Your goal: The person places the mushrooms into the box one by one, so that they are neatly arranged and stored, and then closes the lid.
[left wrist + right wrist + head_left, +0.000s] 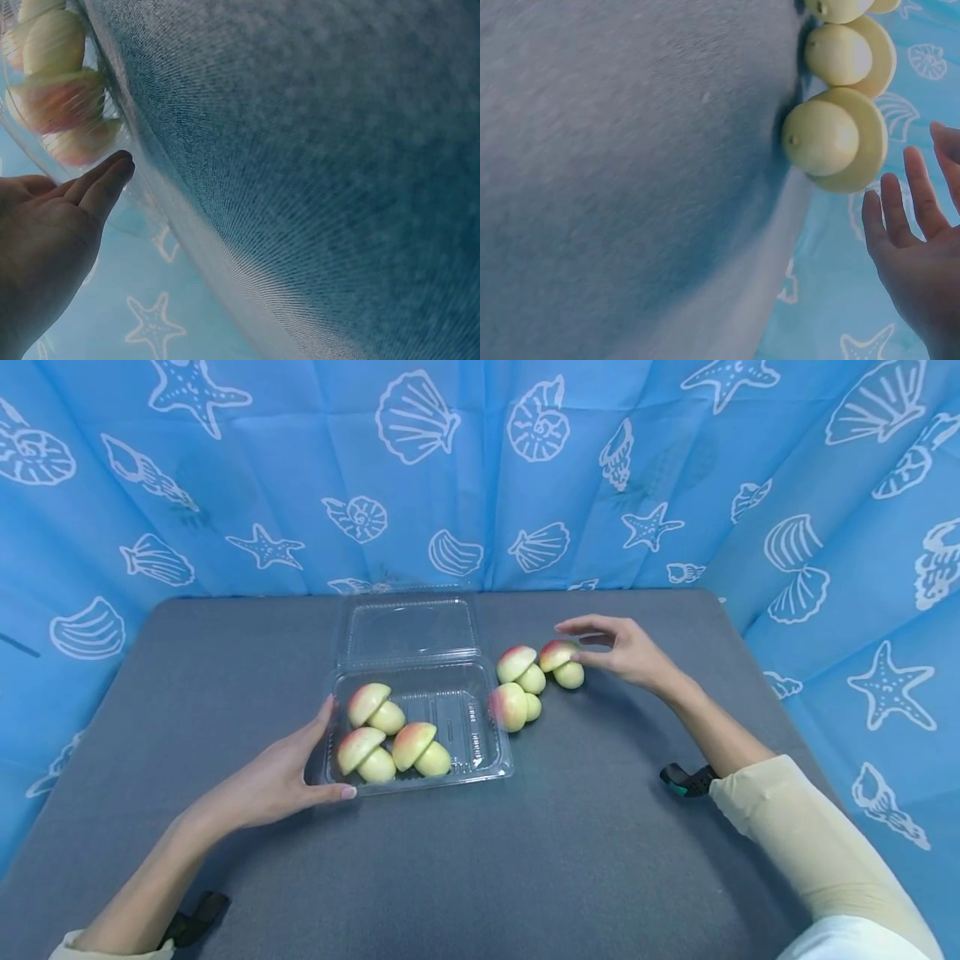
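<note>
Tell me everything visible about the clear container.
The clear container looks like thin, glossy plastic: roughly rectangular, with a ribbed base and a lid opened out at the far side. It sits on the grey table, holding three mushroom-shaped pieces toward its left. The left hand frames its near left corner, apparently touching.

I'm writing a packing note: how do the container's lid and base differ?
The lid lies open behind; the base sits in front. The base holds three mushroom-shaped pieces; the lid holds none. Both are clear plastic, apparently joined along one edge.
</note>
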`<state>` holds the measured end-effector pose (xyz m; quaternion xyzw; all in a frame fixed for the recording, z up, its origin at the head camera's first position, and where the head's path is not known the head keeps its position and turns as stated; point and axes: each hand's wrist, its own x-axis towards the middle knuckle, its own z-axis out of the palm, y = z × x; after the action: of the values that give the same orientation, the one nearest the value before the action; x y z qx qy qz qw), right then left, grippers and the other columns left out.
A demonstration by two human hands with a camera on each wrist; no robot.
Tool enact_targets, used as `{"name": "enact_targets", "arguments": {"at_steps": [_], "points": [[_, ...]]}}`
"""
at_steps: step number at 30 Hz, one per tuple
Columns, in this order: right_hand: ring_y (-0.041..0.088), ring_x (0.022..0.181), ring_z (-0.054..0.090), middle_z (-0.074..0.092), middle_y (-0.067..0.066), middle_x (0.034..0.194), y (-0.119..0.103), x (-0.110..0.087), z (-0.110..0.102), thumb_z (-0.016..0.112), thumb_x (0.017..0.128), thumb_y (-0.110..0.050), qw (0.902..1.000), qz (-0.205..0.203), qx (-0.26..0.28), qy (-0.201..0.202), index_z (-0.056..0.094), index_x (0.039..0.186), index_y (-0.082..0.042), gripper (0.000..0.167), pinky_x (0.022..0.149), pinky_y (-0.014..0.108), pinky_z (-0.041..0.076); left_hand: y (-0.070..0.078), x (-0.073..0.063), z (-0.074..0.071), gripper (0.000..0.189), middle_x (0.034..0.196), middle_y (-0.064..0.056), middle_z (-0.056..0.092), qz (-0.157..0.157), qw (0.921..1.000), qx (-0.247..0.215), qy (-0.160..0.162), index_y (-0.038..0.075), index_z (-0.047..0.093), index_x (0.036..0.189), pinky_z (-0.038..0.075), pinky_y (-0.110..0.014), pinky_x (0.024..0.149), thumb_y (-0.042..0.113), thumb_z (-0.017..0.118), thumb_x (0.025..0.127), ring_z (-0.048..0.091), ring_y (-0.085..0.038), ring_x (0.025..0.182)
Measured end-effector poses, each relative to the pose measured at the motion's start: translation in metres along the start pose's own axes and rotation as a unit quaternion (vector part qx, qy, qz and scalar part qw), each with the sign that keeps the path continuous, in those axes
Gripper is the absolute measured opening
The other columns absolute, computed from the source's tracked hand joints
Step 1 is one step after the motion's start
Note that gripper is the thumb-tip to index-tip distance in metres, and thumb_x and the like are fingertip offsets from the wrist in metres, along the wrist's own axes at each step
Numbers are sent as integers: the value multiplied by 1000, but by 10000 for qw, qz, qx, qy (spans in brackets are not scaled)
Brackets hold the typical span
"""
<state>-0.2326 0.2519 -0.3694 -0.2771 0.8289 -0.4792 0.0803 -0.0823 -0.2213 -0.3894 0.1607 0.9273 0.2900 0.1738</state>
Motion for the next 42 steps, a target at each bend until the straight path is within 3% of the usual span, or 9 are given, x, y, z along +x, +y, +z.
{"name": "enact_targets", "arguments": {"at_steps": [12,22,33,42], "points": [[32,129,51,57,14,136,15,-5,-3,69,92,0,9995,287,-114,-71,60,134,-3,43,104,55,42,0,0,-1,124,163,-22,9,-27,10000,-77,-20,10,-9,159,27,-64,111,64,71,81,20,-45,145],[37,131,47,46,14,148,33,-6,-1,71,91,-2,9972,638,-36,-377,52,144,-7,57,103,56,43,0,0,-1,123,163,-23,9,-39,9999,-87,-47,11,-9,159,27,-64,111,62,72,82,20,-46,145],[39,132,43,40,18,151,38,-3,3,74,87,2,9958,714,94,-566,39,152,-3,74,97,44,50,1,-1,-1,124,163,-23,9,-35,9999,-117,-34,9,-9,159,27,-65,110,65,70,81,20,-46,145],[38,134,42,40,17,151,40,-3,4,74,87,1,9959,752,157,-480,38,152,-5,75,95,41,51,1,-2,-1,124,163,-23,7,-29,9998,-172,-52,9,-9,159,25,-64,111,66,69,81,19,-46,146]]}}
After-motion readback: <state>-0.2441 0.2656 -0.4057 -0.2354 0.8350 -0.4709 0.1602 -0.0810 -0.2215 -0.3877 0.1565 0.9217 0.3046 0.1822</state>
